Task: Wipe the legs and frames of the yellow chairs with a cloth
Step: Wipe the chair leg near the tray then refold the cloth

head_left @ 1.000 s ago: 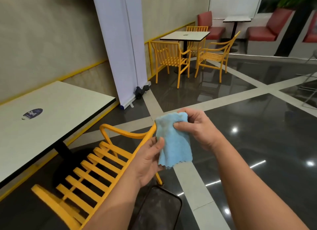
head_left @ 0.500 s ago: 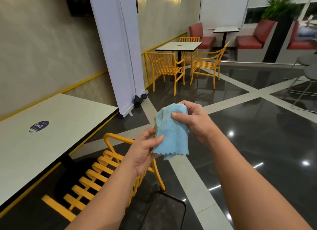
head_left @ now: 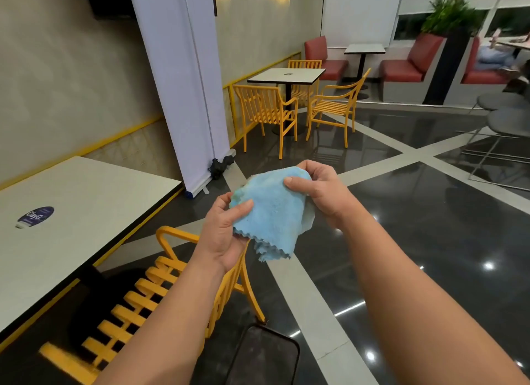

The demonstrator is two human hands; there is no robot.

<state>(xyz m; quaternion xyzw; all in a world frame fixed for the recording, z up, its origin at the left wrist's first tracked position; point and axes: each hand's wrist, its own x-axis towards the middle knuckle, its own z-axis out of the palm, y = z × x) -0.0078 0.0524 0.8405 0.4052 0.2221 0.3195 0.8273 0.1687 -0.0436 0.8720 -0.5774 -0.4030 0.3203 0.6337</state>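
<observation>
The fingers of my left hand [head_left: 226,235] pinch the left edge of the fuzzy light-blue cloth [head_left: 272,212]. My right hand [head_left: 318,189] grips its top right corner. The cloth hangs spread between them, above the yellow slatted metal chair [head_left: 149,293] just beside the pale rectangular table [head_left: 86,201].
</observation>
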